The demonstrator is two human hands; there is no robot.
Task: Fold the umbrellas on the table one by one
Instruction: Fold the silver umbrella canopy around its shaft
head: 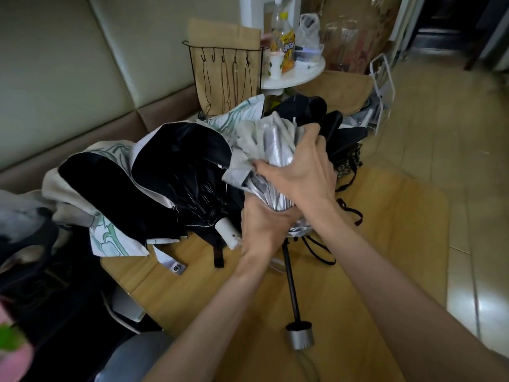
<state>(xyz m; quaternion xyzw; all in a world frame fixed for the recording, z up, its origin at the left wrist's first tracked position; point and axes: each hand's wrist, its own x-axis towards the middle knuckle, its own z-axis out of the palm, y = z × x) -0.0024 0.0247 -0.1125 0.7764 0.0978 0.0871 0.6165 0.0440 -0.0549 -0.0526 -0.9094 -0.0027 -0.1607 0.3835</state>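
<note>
Progress: we judge the task far from done, as no umbrella in view is rolled or strapped. One silver umbrella (275,144) is in work, its canopy collapsed but the pleats loose and the shaft (290,282) not yet pushed in. Left hand (264,224) grips the canopy's lower end, fingers curled round bunched cloth. Right hand (300,166) sits just above it, fingers wrapped over the pleats. The shaft runs from under the left hand toward us to the handle (299,336), on the table (399,216) well below both hands. Left of the hands: a black-lined umbrella (170,183), sprawled. Beyond the right hand: a black umbrella (311,111), also loose. Remaining: wrap, strap and shorten this one, then the others
</note>
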